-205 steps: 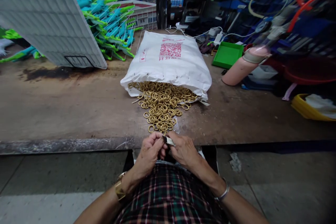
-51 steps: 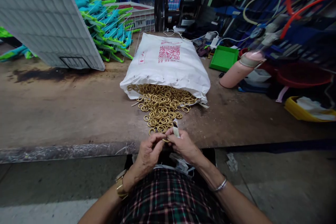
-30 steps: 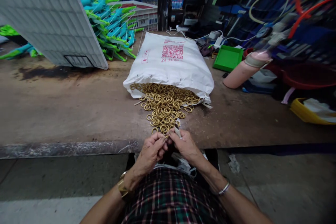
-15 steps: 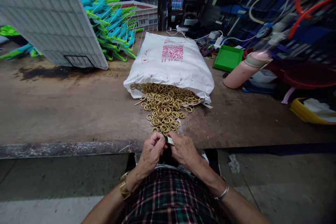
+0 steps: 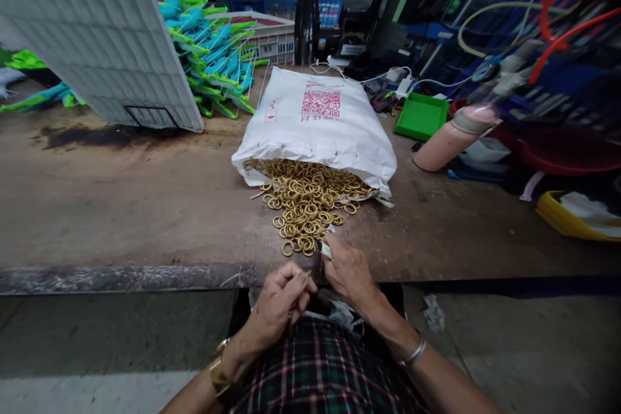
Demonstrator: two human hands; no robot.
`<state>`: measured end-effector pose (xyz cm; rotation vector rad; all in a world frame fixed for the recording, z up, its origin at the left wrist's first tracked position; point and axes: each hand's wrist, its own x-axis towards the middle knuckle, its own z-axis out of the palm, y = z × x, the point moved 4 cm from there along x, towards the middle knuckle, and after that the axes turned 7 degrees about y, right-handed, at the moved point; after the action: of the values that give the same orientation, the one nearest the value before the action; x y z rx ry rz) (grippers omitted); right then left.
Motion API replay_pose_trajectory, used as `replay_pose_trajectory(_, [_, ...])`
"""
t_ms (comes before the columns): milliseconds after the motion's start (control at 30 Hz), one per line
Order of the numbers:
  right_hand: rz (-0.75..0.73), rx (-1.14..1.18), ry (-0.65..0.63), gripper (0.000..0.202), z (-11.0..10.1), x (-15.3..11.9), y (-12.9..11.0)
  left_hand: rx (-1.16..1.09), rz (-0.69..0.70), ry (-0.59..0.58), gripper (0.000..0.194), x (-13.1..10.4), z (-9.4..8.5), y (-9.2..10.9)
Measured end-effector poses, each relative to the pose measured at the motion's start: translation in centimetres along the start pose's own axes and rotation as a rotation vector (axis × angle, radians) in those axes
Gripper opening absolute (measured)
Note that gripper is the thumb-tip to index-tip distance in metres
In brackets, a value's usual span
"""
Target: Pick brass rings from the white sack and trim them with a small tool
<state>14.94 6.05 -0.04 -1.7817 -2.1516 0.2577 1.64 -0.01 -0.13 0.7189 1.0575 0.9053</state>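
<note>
My left hand (image 5: 284,297) is closed at the table's front edge, with thumb and finger pinching a gold-coloured ring (image 5: 307,273) that shows only as a small edge. To its right, my right hand (image 5: 348,272) is wrapped round a small pale tool with a dark end (image 5: 326,250); its exact kind is not clear. Just beyond both hands lies a heap of gold-coloured rings (image 5: 303,215). They spill toward me from the open mouth of a white woven sack (image 5: 286,123) with red print, which lies on its side.
On the wooden table (image 5: 145,207), a white ribbed panel (image 5: 121,45) stands left, before piled blue-green plastic pieces (image 5: 220,58). Right of the sack are a green tray (image 5: 421,116), a tilted pink bottle (image 5: 449,142) and a yellow container (image 5: 567,220). A black fan (image 5: 306,26) stands behind.
My hands were together and have moved apart. The left drew back toward my body with the ring; the right, with the pale tool, went slightly forward and right, close to the ring heap.
</note>
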Motion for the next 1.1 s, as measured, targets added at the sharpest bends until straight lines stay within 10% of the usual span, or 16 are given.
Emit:
replay_pose_trajectory(500, [-0.058, 0.038, 0.032, 0.020, 1.5, 1.3, -2.2, -0.481, -0.094, 0.165, 0.023, 2.3, -2.3, -0.2])
replay_pose_trajectory(1100, [-0.007, 0.594, 0.026, 0.012, -0.6, 1.4, -1.7, 0.003, 0.062, 0.215, 0.036, 4.6, -0.8, 0.7])
